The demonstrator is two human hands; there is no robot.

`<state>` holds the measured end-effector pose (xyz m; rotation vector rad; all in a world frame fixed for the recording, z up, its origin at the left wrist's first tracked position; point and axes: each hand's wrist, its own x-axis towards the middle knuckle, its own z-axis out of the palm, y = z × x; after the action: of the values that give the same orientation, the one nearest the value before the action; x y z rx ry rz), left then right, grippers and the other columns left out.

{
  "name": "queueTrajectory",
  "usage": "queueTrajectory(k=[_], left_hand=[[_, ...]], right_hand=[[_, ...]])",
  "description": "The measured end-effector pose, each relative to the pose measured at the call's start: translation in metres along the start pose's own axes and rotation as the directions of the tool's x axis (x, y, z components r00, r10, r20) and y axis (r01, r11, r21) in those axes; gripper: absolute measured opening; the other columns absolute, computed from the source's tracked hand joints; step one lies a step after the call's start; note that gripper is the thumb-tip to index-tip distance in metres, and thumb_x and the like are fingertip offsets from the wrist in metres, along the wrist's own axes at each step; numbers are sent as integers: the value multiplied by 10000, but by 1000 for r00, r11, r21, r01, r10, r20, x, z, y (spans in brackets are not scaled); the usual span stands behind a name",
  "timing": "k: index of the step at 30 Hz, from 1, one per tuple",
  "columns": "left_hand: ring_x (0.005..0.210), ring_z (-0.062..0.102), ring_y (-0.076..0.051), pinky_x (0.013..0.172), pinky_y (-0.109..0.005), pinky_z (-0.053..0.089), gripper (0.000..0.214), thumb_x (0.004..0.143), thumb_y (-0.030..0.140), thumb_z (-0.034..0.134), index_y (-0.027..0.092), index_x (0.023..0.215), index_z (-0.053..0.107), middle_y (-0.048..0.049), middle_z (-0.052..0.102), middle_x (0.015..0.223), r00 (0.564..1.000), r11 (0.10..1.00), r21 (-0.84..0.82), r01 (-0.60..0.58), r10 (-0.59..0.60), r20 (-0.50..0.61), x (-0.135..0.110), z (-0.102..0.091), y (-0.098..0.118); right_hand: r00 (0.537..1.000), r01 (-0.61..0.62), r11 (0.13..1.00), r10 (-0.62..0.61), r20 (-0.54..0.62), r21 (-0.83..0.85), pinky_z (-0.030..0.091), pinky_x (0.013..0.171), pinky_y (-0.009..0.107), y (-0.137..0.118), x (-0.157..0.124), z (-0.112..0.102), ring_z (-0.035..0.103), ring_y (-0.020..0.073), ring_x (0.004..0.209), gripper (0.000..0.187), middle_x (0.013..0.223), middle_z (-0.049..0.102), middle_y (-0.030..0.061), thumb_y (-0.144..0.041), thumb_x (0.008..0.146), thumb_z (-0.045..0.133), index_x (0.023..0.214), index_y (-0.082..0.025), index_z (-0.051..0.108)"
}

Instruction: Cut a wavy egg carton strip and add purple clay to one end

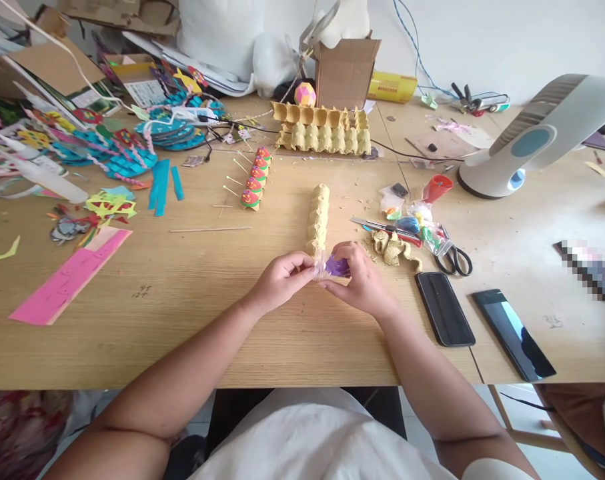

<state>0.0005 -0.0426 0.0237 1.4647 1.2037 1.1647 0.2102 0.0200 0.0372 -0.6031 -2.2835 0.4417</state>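
Note:
Between my two hands is a small clear plastic bag (320, 265) with a purple lump (337, 267) in it, perhaps modelling clay. My left hand (283, 280) pinches the clear end of the bag between thumb and fingertips. The fingers of my right hand (359, 280) are closed round the purple end. Just beyond my hands lies a narrow strip of egg carton (319, 212), pale yellow, its cups facing up. Farther off to the left stands a carton strip painted red and green (257, 179), with thin white-tipped sticks poking out sideways.
To the right lie a utility knife (387, 230), carton scraps (393, 248), small bags of coloured material (422, 217), scissors (457, 259) and two phones (445, 309) (513, 335). A white fan (522, 143) stands behind them. Egg cartons (331, 138) sit at the back; pink paper (69, 277) lies left.

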Motion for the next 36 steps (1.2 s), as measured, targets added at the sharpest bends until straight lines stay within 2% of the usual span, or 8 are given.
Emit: queueTrajectory(k=[9,13,15,17,20,25,29,36], left_hand=[[804,685,-175,749,-309,576,232,950,423,680,196,908,702,-41,721,859,997,995,-94,27,-34,-69,10,6,16],[662,673,-148,639,-283,563,211,971,398,648,203,899,682,-17,690,799,989,999,-21,-32,29,-145,21,12,19],[624,652,-133,598,-271,536,204,985,376,623,205,885,672,-18,678,817,975,991,86,-106,121,-187,25,14,19],[650,633,-135,622,-276,524,199,998,341,597,210,860,656,-19,659,807,942,946,246,-209,262,-210,27,14,19],[764,629,-175,732,-319,523,162,992,281,589,222,849,639,-31,669,794,882,811,476,-339,451,-140,27,14,15],[836,624,-220,769,-360,510,88,940,166,587,222,946,656,-67,729,915,804,584,684,-437,594,6,22,14,10],[824,613,-218,768,-355,507,81,929,149,601,224,926,633,-62,714,893,791,563,701,-437,611,2,18,13,10],[799,602,-215,750,-350,494,90,904,139,614,228,900,601,-50,687,855,793,572,695,-436,609,-5,13,12,7]], right_hand=[[996,-90,978,90,-8,-186,481,1012,542,-25,13,-19,551,353,1263,230,1326,573,175,-284,935,697,1050,-246,501],[998,-58,976,57,-12,-212,378,1131,650,-16,18,-18,403,391,1451,185,1487,476,152,-315,938,680,1058,-265,548],[998,-67,982,66,-14,-177,373,1145,647,-11,18,-15,403,379,1457,149,1486,481,144,-336,943,670,1023,-260,569],[995,-96,987,91,-42,-130,395,1136,627,-6,18,-10,447,361,1419,138,1451,511,148,-361,955,656,989,-249,582],[990,-135,990,132,-53,-45,446,1104,580,-3,15,-4,520,324,1347,140,1403,553,143,-381,988,606,954,-247,586],[986,-143,989,139,-89,-36,469,1075,551,-4,13,2,568,313,1289,177,1368,596,142,-372,972,637,878,-241,562],[994,-74,995,68,-86,-72,483,1058,552,-7,12,3,563,307,1312,71,1372,601,152,-232,996,545,936,-238,584],[987,-27,998,17,-163,-57,462,1116,577,-5,3,14,520,307,1395,110,1408,594,129,-148,953,555,909,-239,599]])
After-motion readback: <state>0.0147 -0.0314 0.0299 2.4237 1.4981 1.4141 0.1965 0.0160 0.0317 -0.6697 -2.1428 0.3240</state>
